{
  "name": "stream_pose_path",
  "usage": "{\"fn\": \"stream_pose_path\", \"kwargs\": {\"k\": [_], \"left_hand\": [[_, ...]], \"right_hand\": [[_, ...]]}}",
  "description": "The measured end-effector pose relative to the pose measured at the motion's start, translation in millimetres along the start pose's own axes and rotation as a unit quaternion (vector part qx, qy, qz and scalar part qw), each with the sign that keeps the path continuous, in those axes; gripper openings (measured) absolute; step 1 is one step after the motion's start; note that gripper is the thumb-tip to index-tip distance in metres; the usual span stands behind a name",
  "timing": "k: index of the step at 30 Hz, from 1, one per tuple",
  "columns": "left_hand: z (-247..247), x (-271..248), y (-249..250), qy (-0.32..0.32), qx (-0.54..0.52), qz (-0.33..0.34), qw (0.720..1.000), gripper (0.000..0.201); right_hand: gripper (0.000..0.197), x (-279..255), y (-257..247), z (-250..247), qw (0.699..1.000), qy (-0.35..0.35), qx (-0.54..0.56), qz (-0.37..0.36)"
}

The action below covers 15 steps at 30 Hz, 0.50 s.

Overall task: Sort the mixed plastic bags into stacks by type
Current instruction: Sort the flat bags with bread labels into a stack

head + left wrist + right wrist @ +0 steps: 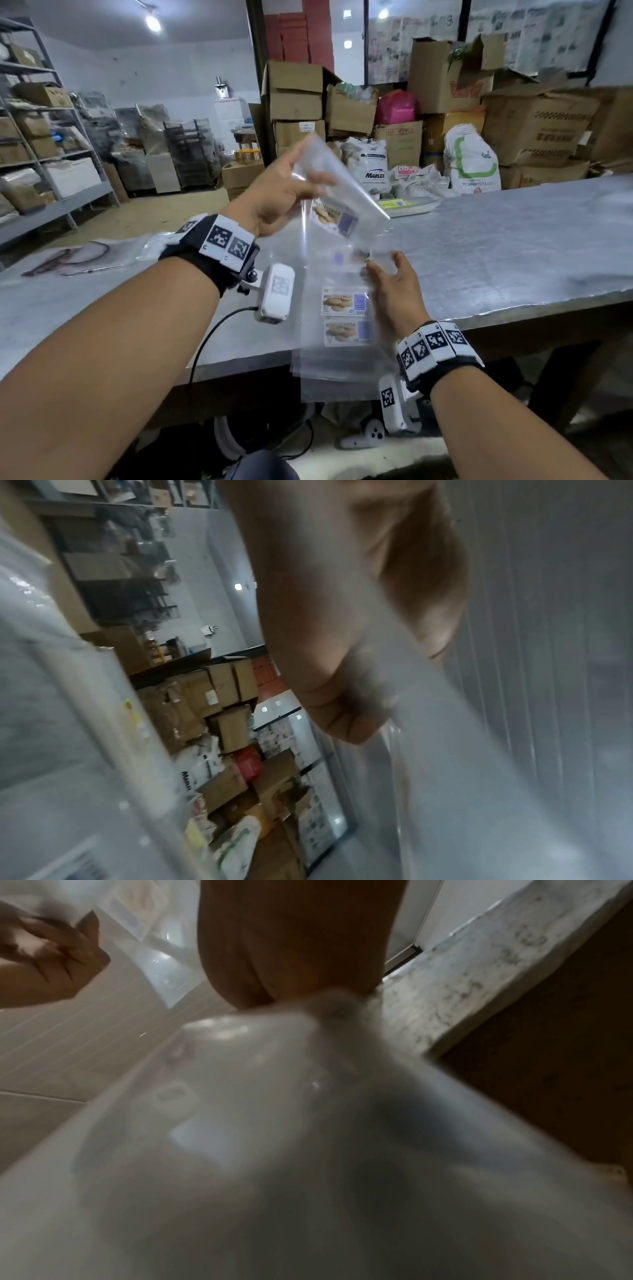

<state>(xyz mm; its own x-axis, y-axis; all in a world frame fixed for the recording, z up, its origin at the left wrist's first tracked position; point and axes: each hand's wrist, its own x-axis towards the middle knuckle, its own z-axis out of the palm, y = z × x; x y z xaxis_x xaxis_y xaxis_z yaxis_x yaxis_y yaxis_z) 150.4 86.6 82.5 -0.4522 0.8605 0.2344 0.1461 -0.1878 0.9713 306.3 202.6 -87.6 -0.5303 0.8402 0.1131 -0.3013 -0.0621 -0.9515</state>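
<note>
From the head view, my left hand (274, 192) is raised above the surface (513, 240), thumb and fingers pinched on a clear bag (329, 178) that bends over at the top; a labelled bag (334, 219) hangs just under it and may be caught in the same pinch, though I cannot tell. My right hand (394, 291) is low at the near edge, fingers loosely curled on the top of the pile (342, 329) of labelled bags, which overhangs the edge toward me. A flat stack (85, 257) lies far left on the surface.

The risks as I judge them: the film is slick and thin, so two bags could cling and go to one stack together. The overhanging pile could slide off onto the floor if my right hand lifts.

In the left wrist view, my fingers (342, 642) are curled over clear film (514, 723); it is blurred, so I cannot count the layers.

In the right wrist view, my palm (291, 947) presses film (274, 1123) near the surface's edge (479, 974); too smeared to judge the hold. A weak hold there lets the pile creep.
</note>
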Motion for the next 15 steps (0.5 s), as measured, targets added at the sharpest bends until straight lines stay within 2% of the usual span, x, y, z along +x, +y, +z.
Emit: {"fn": "stream_pose_path", "kwargs": {"k": [3, 5, 7, 10, 12, 15], "left_hand": [[12.4, 5.7, 18.1, 0.003, -0.053, 0.056, 0.997, 0.088], [14.0, 5.6, 6.3, 0.010, -0.078, 0.037, 0.996, 0.086], [11.6, 0.8, -24.0, 0.009, -0.051, -0.014, 0.999, 0.085], [1.9, -10.2, -74.8, 0.033, -0.030, -0.122, 0.991, 0.082], [-3.1, -18.3, -99.6, 0.057, -0.033, -0.178, 0.982, 0.073], [-8.1, -27.3, -120.5, 0.078, -0.020, -0.215, 0.973, 0.065]], "right_hand": [[0.022, -5.1, -8.9, -0.9, 0.999, -0.030, 0.006, 0.025], [0.026, -2.0, -4.4, -4.0, 0.999, -0.027, -0.025, 0.010], [0.026, 5.8, 3.8, -4.2, 0.998, -0.014, -0.063, -0.001], [0.034, 6.6, 6.2, 1.3, 0.998, 0.006, -0.057, 0.008], [0.017, 5.9, 4.0, 2.3, 0.998, 0.003, -0.064, -0.008], [0.003, 5.9, 2.3, 0.7, 0.994, 0.016, -0.098, -0.035]]}}
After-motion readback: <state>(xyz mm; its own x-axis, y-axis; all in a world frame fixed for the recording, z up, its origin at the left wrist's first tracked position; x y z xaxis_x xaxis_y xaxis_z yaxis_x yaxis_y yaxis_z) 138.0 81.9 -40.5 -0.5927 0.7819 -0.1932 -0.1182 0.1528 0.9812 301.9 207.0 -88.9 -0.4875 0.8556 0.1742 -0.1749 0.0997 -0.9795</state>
